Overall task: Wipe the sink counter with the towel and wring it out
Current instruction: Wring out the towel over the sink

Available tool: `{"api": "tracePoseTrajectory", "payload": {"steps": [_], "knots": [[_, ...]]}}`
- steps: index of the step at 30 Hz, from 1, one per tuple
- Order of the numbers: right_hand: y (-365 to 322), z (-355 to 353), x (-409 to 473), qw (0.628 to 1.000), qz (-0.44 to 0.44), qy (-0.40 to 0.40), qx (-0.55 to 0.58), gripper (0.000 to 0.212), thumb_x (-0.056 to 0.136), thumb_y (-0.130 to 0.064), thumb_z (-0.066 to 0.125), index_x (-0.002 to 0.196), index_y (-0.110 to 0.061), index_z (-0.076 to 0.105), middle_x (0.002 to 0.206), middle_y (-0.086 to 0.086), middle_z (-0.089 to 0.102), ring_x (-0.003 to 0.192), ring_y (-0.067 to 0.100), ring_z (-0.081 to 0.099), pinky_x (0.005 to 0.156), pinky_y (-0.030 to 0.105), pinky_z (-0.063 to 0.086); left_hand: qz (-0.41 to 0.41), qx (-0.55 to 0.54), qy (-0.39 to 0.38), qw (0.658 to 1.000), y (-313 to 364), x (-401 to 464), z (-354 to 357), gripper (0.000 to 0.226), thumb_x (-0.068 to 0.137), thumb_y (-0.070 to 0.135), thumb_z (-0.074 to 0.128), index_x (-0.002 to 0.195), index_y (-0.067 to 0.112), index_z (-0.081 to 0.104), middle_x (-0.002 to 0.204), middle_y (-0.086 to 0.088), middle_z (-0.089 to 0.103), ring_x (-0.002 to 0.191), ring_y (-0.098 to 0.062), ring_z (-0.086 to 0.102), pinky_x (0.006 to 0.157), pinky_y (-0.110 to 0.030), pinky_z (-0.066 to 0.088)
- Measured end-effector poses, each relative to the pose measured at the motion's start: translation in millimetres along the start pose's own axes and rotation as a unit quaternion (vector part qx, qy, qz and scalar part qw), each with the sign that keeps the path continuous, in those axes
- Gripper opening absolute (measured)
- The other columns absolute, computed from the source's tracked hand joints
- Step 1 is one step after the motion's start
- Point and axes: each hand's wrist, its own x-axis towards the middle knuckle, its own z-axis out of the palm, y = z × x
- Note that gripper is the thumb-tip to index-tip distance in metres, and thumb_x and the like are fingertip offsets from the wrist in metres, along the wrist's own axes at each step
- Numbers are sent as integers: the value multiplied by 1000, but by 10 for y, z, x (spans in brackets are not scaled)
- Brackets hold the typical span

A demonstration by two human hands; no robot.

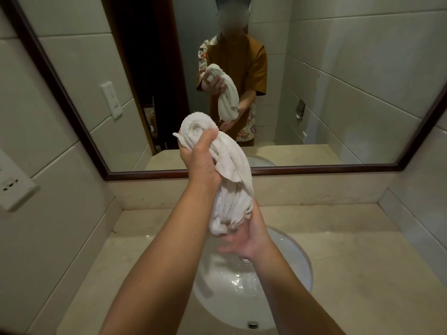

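A white towel (233, 187), bunched into a long twisted roll, hangs upright over the sink basin (290, 257). My left hand (202, 160) grips its upper end, with the top of the roll bulging above my fingers. My right hand (244, 240) is under the lower end, palm up, fingers cupped around the bottom of the towel. The beige stone counter (358, 262) surrounds the basin and looks wet in places.
A dark-framed mirror (314, 93) fills the wall behind the counter and reflects a person holding the towel. Tiled walls close in on both sides. A white socket plate (14, 182) sticks out on the left wall. The drain (245, 259) sits at the basin's bottom.
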Motion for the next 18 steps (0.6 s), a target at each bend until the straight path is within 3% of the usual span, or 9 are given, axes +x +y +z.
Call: {"api": "tracePoseTrajectory", "payload": {"steps": [2, 4, 6, 9, 12, 14, 16, 18], "knots": [[103, 53, -40, 997, 46, -60, 31, 95, 77, -85, 51, 140, -14, 57, 142, 20, 55, 124, 45, 55, 107, 66, 36, -11, 8, -8, 1000, -42, -20, -30, 60, 67, -1, 76, 123, 6, 57, 102, -14, 68, 93, -33, 71, 85, -55, 57], [88, 173, -59, 991, -26, -72, 108, 73, 89, -61, 60, 142, -11, 54, 139, 17, 57, 116, 42, 61, 99, 59, 47, -8, 8, -12, 1000, -71, -29, -74, 65, 64, 0, 78, 126, 4, 56, 104, -16, 68, 97, -35, 70, 86, -57, 56], [-21, 270, -48, 982, -103, -39, 152, 52, 95, -40, 58, 136, -8, 59, 125, 17, 64, 105, 38, 65, 88, 52, 54, 0, 4, -12, 1000, -55, -32, -119, 70, 63, 1, 78, 128, 2, 54, 105, -17, 66, 96, -35, 69, 85, -55, 56], [-225, 275, -21, 967, -182, 39, 172, 35, 92, -27, 56, 117, -5, 67, 109, 19, 72, 110, 37, 63, 106, 53, 45, 39, 2, -8, 999, -12, -23, -224, 71, 67, -1, 78, 133, 7, 51, 113, -17, 64, 97, -31, 69, 78, -44, 58], [-444, 348, -84, 960, -247, 63, 117, 50, 77, -33, 72, 122, -11, 66, 115, 16, 72, 111, 36, 66, 105, 54, 46, 84, 13, 2, 996, -19, 19, -375, 72, 73, -5, 76, 136, 19, 50, 126, -14, 61, 107, -28, 67, 86, -43, 58], [-520, 428, -145, 947, -297, 107, 64, 52, 74, -27, 82, 122, -14, 66, 114, 13, 73, 102, 33, 71, 88, 49, 57, 71, 2, 39, 997, -16, 62, -445, 74, 73, -3, 78, 138, 17, 47, 127, -13, 62, 108, -28, 67, 86, -45, 58], [-558, 458, -182, 903, -385, 189, -1, 31, 74, -10, 81, 102, -15, 68, 99, 7, 74, 87, 24, 72, 68, 34, 58, 28, 16, 113, 993, -84, 105, -537, 81, 73, 1, 80, 143, 19, 42, 126, -9, 62, 104, -26, 68, 82, -44, 60], [-572, 517, -263, 815, -511, 214, -170, 25, 68, -11, 80, 85, -19, 64, 91, 7, 66, 80, 16, 64, 64, 29, 52, -60, 58, 160, 984, -196, 166, -630, 81, 76, 6, 79, 145, 22, 39, 125, -7, 61, 104, -27, 68, 76, -42, 61]]}}
